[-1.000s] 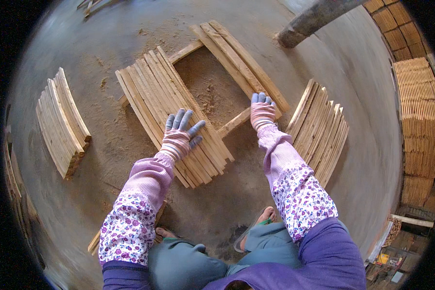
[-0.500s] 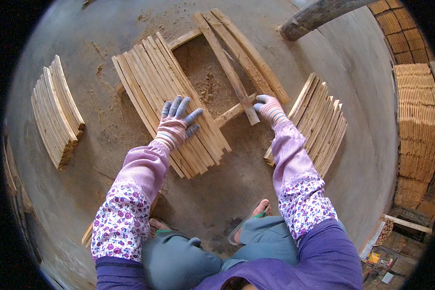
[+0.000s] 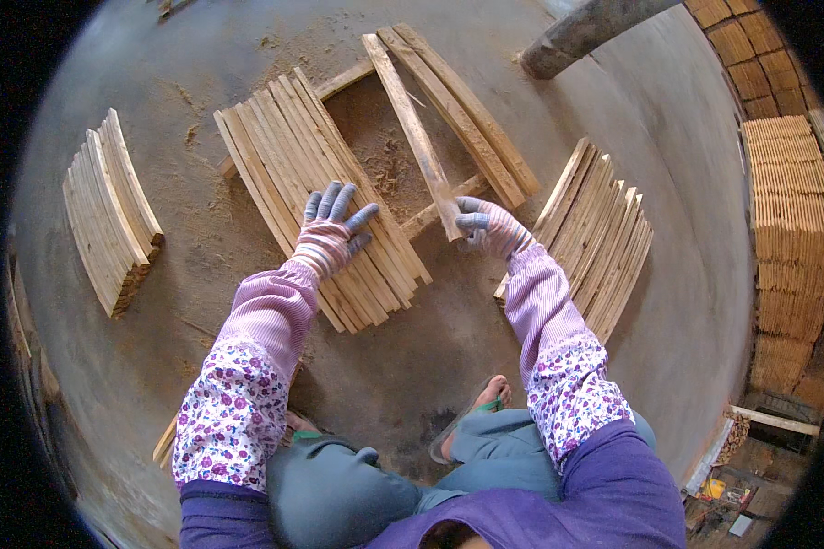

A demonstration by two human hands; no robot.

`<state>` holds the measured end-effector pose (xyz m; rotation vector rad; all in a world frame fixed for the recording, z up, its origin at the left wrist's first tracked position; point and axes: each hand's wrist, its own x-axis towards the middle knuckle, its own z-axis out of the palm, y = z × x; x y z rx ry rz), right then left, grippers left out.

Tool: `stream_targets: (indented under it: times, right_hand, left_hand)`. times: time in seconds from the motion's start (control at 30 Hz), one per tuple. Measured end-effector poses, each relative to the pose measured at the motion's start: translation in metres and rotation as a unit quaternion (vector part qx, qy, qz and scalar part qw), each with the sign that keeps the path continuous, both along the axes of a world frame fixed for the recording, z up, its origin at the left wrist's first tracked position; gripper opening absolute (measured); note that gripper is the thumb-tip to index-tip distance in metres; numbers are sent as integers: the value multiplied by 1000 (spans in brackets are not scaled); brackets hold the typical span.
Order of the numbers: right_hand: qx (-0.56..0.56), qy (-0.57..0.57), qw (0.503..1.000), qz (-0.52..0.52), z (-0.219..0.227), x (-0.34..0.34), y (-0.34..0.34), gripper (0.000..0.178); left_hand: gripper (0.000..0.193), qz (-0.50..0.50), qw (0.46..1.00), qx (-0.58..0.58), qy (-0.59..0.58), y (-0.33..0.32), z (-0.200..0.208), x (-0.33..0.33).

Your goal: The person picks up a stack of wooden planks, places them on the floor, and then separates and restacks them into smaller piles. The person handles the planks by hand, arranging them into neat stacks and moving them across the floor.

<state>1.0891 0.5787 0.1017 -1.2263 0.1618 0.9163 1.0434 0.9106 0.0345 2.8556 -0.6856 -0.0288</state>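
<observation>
My left hand (image 3: 331, 233), in a striped glove with grey fingertips, lies flat with fingers spread on a row of wooden strips (image 3: 279, 174) set side by side. My right hand (image 3: 496, 227), gloved alike, has its fingers closed at the near end of a single wooden strip (image 3: 410, 123). That strip looks slightly tipped, its far end by a crosspiece (image 3: 348, 80). Just to its right, two thicker wooden strips (image 3: 467, 114) lie across the same supports. The thumb of my right hand is partly hidden.
A bundle of strips (image 3: 110, 215) lies at the left, another stack (image 3: 590, 238) right of my right hand. A round post (image 3: 595, 41) stands at the far right. Tall stacks of brown slats (image 3: 790, 247) line the right edge. Sawdust (image 3: 389, 146) covers the floor between the supports.
My right hand has moved slightly left with the near end of the single strip, which has turned to show a paler face. My left hand stays on the row.
</observation>
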Motion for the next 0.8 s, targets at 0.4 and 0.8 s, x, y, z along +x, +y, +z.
stream_targets:
  times: [0.4, 0.8]
  right_hand:
    - [-150, -156, 953, 211, 36, -34, 75, 71]
    - [-475, -501, 708, 146, 112, 145, 198, 69]
  left_hand:
    - [62, 9, 998, 21, 63, -2, 11, -4]
    - [57, 19, 998, -31, 60, 7, 12, -6]
